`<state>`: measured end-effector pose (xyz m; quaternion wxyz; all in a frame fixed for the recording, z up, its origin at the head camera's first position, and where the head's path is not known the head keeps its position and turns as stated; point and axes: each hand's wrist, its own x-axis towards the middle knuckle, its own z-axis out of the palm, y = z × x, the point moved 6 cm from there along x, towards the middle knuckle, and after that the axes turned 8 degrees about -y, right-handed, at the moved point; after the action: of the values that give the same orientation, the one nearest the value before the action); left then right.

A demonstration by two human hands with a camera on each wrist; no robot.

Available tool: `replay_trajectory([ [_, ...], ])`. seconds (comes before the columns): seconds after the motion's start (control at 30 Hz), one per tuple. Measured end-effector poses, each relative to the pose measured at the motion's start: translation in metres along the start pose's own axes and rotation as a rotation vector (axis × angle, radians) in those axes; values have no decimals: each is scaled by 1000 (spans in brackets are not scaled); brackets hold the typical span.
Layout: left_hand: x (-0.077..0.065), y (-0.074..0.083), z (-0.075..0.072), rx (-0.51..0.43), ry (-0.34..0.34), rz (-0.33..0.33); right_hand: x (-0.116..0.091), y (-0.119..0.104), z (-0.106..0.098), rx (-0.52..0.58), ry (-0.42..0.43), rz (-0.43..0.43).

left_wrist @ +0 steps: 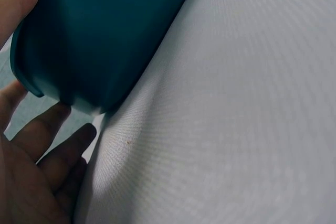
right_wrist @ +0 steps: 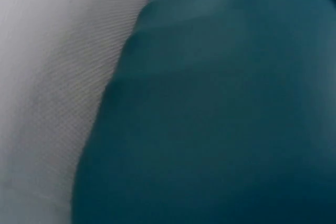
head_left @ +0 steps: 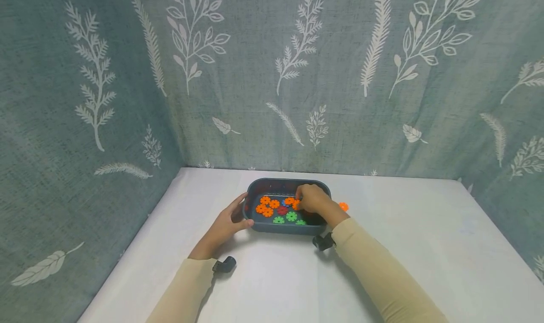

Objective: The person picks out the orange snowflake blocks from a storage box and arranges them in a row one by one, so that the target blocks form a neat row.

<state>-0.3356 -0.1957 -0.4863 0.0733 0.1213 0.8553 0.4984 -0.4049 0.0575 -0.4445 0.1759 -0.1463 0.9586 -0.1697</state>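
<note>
A dark teal plastic tub (head_left: 289,229) sits on the white table, holding several small flower-shaped discs. My left hand (head_left: 223,226) holds the tub's left end, the thumb at its front corner and the fingers along the end wall. From the left wrist view, fingertips of that hand (left_wrist: 39,156) touch the teal wall (left_wrist: 105,30). My right hand (head_left: 313,199) reaches down inside the tub on the right, its fingers pinching an orange flower disc (head_left: 296,205). Only the tub's outer wall (right_wrist: 210,108) and tablecloth fill the right wrist view; the hand is hidden there.
Inside the tub lie orange discs (head_left: 267,212), green discs (head_left: 291,216), a dark red disc (head_left: 282,210) and a partly covered blue one. Another orange disc (head_left: 343,206) rests outside, right of the tub. Leaf-patterned curtains (head_left: 255,77) border the white table (head_left: 403,228).
</note>
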Motion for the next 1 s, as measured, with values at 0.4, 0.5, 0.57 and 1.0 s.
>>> replay_trajectory([
  [0.4,2,-1,-1,-16,-10,6,-9,1,-7,121,-4,-35],
  [0.5,2,-1,-1,-14,-10,3,-13,1,-10,155,-7,-40],
  [0.57,1,-2,-1,-15,-12,-2,-17,1,-10,160,-5,-46],
  [1.0,1,-2,-1,-27,-25,31,-34,12,-24,294,51,-118],
])
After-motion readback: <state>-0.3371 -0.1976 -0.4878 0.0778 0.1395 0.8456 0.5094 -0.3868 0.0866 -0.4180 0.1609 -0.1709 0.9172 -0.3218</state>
